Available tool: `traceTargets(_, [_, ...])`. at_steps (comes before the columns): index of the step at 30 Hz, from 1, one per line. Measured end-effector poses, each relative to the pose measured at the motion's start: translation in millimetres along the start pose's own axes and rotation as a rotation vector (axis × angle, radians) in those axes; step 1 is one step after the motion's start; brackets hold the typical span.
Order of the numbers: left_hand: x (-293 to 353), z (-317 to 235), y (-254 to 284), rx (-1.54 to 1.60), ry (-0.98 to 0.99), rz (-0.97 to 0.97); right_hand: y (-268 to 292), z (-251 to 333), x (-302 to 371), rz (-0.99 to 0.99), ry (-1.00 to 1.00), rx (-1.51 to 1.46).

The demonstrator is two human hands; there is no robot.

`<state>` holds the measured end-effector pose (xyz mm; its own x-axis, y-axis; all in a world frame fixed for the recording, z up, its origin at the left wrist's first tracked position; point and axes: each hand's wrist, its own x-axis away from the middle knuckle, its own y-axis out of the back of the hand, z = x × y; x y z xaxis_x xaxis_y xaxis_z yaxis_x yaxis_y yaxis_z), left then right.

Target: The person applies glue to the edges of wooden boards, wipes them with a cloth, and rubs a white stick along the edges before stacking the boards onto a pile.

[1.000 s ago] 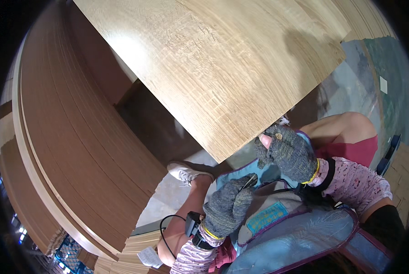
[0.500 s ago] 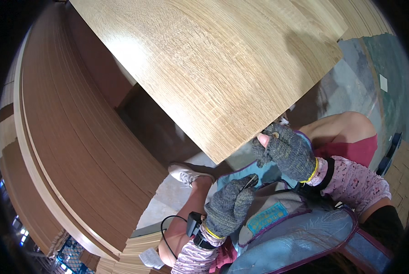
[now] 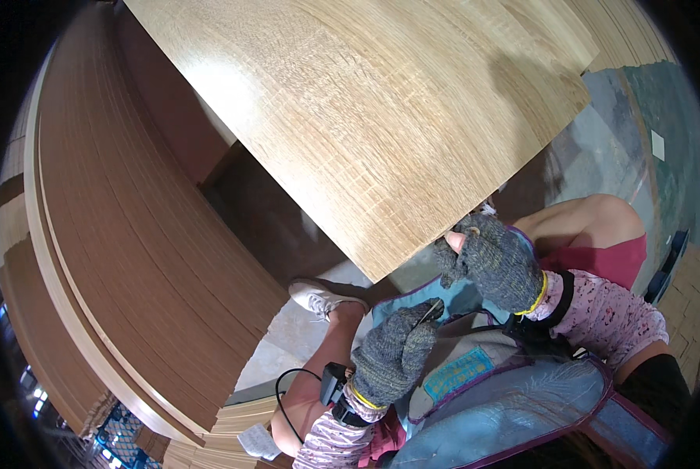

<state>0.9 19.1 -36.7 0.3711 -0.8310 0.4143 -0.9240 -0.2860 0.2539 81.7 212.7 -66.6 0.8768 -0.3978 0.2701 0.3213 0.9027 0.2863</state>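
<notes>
A large wood-grain panel (image 3: 381, 133) lies ahead of me, its near corner pointing toward me. My right hand (image 3: 495, 258), in a grey knitted glove with the thumb tip bare, is closed at the panel's near right edge. A small white frayed bit (image 3: 487, 209) shows beyond its knuckles; what the fingers hold is hidden. Lower and to the left, my left hand (image 3: 393, 352) is closed too, in a matching glove, apart from the panel and in front of my blue apron (image 3: 514, 414). A thin pale sliver shows at its fingertips, too small to name.
A tall stack of brown boards (image 3: 147, 234) curves along the left side. More light boards (image 3: 624, 31) are stacked at the far right. My shoe (image 3: 319, 298) rests on the floor below the panel's near corner. A black cable (image 3: 281, 399) loops from my left wrist.
The panel appears shifted very slightly right in view. Both hands stay closed in nearly the same places; the right one has moved a touch to the right.
</notes>
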Motion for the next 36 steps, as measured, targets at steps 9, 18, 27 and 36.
traceTargets(9, [0,2,3,-0.002,-0.116,-0.092,-2,-14,-4,0.064,-0.046,-0.025])
traceTargets(18, [8,1,1,-0.038,-0.117,-0.153,-4,-3,-7,0.076,-0.241,-0.469])
traceTargets(27, [14,36,-34,-0.164,-0.172,-0.22,-3,-67,-16,0.126,-0.223,-0.653])
traceTargets(36, [122,-15,-37,-0.185,-0.123,-0.605,4,-109,-46,-0.039,0.311,-0.049])
